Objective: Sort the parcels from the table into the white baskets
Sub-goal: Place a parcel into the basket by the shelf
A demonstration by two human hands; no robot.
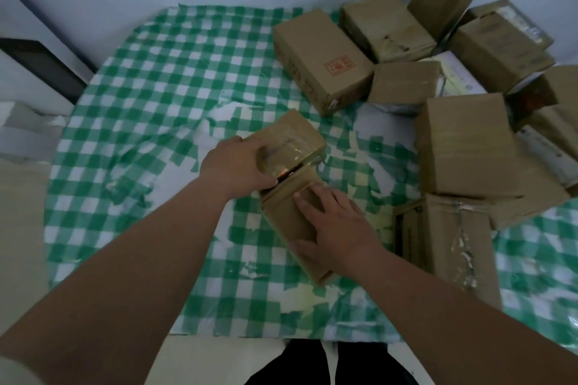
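Observation:
Two small brown cardboard parcels lie end to end in the middle of the table. My left hand (233,167) grips the left end of the farther taped parcel (292,142), thumb at its near edge. My right hand (336,223) lies on top of the nearer parcel (286,222), fingers spread over its top and thumb along its near side. No white basket is in view.
The table (150,97) wears a green-and-white checked cloth, wrinkled in the middle. Several more cardboard parcels (322,59) are piled along the right side and back right corner. A wall stands behind; a dark frame (43,66) leans at the left. My legs show below the front edge.

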